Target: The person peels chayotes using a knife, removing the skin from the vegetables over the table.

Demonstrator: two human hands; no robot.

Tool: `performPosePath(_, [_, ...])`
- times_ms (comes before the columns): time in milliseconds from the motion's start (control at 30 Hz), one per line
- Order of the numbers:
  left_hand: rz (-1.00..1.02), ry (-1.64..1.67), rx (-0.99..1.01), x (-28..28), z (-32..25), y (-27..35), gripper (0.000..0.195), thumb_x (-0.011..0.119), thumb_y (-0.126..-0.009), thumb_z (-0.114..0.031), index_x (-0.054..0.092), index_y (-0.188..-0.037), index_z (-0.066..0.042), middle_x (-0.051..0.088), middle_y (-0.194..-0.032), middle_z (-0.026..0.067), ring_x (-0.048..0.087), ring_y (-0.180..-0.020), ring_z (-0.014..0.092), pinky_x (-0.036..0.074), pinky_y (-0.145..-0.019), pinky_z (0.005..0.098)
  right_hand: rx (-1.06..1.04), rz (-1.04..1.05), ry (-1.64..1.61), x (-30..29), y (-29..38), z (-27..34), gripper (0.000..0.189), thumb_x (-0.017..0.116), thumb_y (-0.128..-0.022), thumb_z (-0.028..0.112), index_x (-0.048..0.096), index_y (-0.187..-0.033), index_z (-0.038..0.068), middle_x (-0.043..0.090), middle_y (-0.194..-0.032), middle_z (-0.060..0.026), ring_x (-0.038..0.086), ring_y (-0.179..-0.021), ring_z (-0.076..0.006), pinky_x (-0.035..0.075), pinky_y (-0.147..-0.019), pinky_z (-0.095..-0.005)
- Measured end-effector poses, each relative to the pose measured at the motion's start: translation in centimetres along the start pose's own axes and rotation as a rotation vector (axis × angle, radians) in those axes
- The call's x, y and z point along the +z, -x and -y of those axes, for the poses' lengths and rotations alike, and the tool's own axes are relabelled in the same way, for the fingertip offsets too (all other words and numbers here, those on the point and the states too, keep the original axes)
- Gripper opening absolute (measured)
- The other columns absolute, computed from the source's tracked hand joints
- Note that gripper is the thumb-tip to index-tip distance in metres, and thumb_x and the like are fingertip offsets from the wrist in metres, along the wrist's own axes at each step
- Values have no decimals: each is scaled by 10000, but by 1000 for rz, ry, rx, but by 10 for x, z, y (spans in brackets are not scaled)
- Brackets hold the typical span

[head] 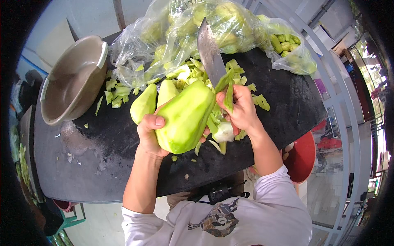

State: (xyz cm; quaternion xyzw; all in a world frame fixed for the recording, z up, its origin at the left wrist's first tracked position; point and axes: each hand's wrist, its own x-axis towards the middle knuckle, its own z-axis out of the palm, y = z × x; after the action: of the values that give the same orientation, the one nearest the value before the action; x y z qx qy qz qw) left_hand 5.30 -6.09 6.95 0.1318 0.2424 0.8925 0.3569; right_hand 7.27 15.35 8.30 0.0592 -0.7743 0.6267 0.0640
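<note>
A large, peeled, pale green chayote (186, 118) rests in my left hand (152, 133), with the thumb over its near left side. My right hand (241, 107) grips a knife (211, 50), its broad blade pointing away from me; the handle is mostly hidden by the fingers. A strip of green peel (227, 87) hangs against the blade beside my right thumb. Behind the held chayote lie a peeled chayote (144, 103) and another pale peeled piece (166, 91), partly covered. Peel scraps (184, 72) are heaped beyond and beneath my hands.
A brown plastic basin (74, 80) stands tilted at the left of the black table (123, 166). Clear plastic bags of chayotes (227, 24) line the far edge, with a smaller bag (289, 49) at the right. A red bucket (301, 156) stands below the table's right edge.
</note>
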Motion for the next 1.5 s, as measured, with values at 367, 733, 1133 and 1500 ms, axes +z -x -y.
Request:
performPosePath(367, [15,-57,-20,-3,-3,2,978,660,-546,-338,366,-1387,65,566,-1169,261,656,-830,405,577,-681,462,-182,5,93,-1,-1,-4,322,726,-863,283,653,-882,-30,661,-745,-38,560,-702,-65,473,-616,-273])
performPosePath(733, [31,-36,-65,-4,-3,4,1002,653,-522,-315,349,-1398,66,560,-1174,279,659,-837,431,588,-674,465,-57,77,41,-5,4,1,296,713,-861,255,646,-858,-33,612,-693,-9,504,-638,-45,426,-546,-253])
performPosePath(1133, [65,-47,-45,-7,-1,4,1033,651,-521,-290,311,-1431,63,542,-1224,278,656,-873,417,589,-736,468,-145,58,66,-5,4,-5,297,727,-845,262,646,-837,-23,640,-691,-26,544,-625,-61,439,-549,-257])
performPosePath(1500, [29,-95,37,-2,-2,3,991,637,-543,-317,344,-1395,95,567,-1188,264,646,-944,366,571,-802,441,-242,109,157,11,10,-1,285,760,-815,236,666,-839,-32,686,-689,-99,629,-604,-115,482,-557,-283])
